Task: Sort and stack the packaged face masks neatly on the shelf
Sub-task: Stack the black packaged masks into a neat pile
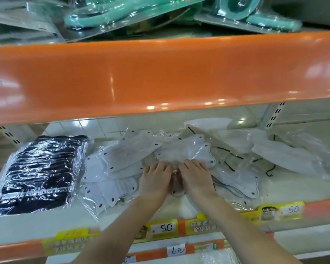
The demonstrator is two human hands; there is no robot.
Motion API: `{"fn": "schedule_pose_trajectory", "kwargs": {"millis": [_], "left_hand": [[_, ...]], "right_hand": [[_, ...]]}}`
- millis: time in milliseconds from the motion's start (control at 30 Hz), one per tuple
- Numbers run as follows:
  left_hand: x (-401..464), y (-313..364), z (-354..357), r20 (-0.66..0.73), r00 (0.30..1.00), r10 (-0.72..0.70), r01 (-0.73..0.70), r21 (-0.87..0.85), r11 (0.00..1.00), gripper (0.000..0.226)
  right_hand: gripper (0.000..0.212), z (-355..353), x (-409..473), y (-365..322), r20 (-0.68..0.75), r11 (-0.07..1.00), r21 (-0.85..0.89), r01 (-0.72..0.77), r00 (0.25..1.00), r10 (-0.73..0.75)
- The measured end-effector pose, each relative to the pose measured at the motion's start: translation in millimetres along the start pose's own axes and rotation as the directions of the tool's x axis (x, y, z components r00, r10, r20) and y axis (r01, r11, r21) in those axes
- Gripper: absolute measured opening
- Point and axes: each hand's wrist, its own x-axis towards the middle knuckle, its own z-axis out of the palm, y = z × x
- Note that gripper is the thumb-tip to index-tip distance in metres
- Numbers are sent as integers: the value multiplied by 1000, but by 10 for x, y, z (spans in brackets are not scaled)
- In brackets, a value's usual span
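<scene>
Your left hand point(156, 177) and right hand point(195, 177) rest side by side, palms down, on a clear-wrapped white mask pack point(181, 155) at mid-shelf point(27, 225); fingertips are hidden, so grip cannot be told. Loose white packs point(112, 162) spread around; a black mask stack point(40, 174) sits far left.

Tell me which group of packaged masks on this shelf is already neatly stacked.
The black masks at the shelf's left end: they lie in one even, overlapping stack, while the white masks sprawl loosely across the middle and right.
</scene>
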Motion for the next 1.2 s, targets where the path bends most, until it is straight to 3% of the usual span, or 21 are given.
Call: {"fn": "schedule_pose_trajectory", "kwargs": {"millis": [167, 333, 533, 600, 667, 733, 833, 900, 1033, 1100, 1200], "left_hand": [[18, 60, -26, 33, 998, -62, 61, 37, 997, 46], [13, 50, -45, 90, 996, -12, 1, 118, 993, 44], [-3, 51, -118, 21, 999, 28, -30, 77, 997, 35], [-9, 46, -129, -26, 1000, 2, -1, 6, 1000, 33], [-6, 49, -204, -109, 992, -69, 55, -128, 990, 17], [13, 21, -303, -196, 968, -157, 81, -348, 934, 16], [21, -76, -499, -176, 953, -245, 66, -670, 739, 10], [-10, -156, -637, -158, 939, -304, 66, -788, 612, 13], [-111, -274, -836, -136, 908, -397, 62, -893, 446, 11], [-159, -308, -886, -104, 903, -417, 72, -919, 387, 10], [-229, -356, -889, -80, 886, -457, 112, -919, 379, 13]], "right_hand": [[12, -78, -49, 27, 53, 994, 98, 43, 997, -48], [25, -65, -193, 161, 55, 971, 202, 131, 988, -144], [50, -175, -259, 379, 47, 984, 165, 65, 996, -73], [46, -184, -261, 474, -17, 986, 165, 32, 999, -30], [26, -186, -273, 579, -121, 983, 182, 2, 992, 20], [5, -307, -266, 626, -164, 978, 207, -20, 985, 55], [11, -579, -222, 663, -90, 926, 348, -148, 978, 190], [15, -746, -202, 678, -82, 851, 501, -156, 971, 226], [11, -966, -182, 640, -117, 673, 731, -114, 951, 288], [15, -969, -158, 595, -106, 649, 754, -100, 957, 271], [21, -858, -110, 508, -135, 660, 748, -77, 955, 264]]}}
